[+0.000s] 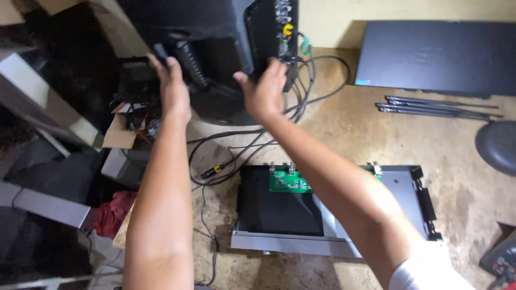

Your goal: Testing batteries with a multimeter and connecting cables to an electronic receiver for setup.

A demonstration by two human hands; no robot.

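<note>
Item: black television set [215, 32], rear casing toward the viewer, standing tilted at the far edge of the bare floor [344, 134], long axis roughly upright. Left hand [173, 88] fingers curled on the back housing; right hand [264, 91] spread open against the connector side. Cables [317, 80] remain plugged in. Opened metal chassis [398, 182] with green circuit board [287, 181] lies nearer.

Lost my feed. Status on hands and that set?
Both hands, left hand and right hand, on black TV rear. Cables trailing beneath. Opened chassis below arms.
</note>
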